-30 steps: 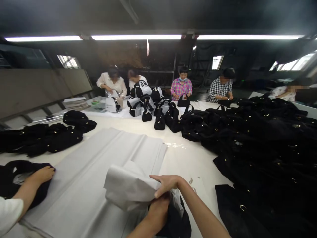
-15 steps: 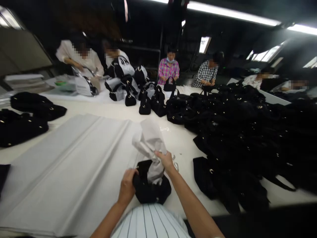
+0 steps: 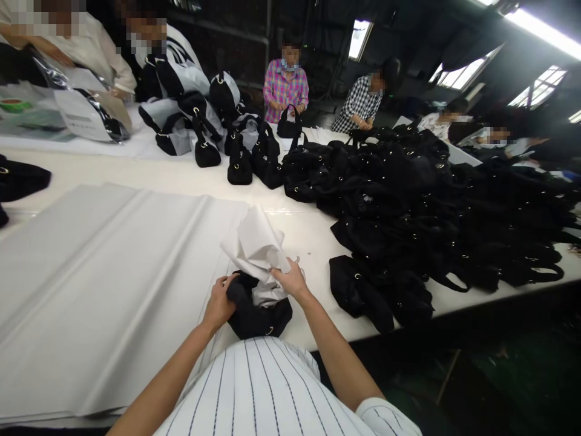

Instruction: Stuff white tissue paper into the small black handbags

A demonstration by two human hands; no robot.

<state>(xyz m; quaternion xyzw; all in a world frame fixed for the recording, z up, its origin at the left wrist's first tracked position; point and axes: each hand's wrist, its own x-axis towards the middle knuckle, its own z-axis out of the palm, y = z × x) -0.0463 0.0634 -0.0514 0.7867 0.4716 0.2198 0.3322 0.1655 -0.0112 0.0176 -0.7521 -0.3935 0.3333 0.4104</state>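
Observation:
A black fabric bag (image 3: 258,321) with a gold-coloured ring rests on the table against my striped shirt, its mouth open. My left hand (image 3: 221,301) grips the left edge of its opening. A crumpled sheet of white paper (image 3: 256,239) stands up out of the bag, its lower end down inside the mouth. My right hand (image 3: 290,278) is closed round the paper just above the bag's right side. Left of the bag lies a wide stack of flat white paper sheets (image 3: 113,290), close to my left forearm.
A large heap of black bags (image 3: 408,206) covers the table's right side. Several stuffed black bags (image 3: 240,160) stand farther back. Across the white table (image 3: 299,227) co-workers handle bags, one in a plaid shirt (image 3: 285,85). Another black bag (image 3: 22,180) lies at far left.
The view has turned slightly right and down. My right hand and the paper sit a little lower over the bag, with the paper's top more spread. My left hand keeps its hold.

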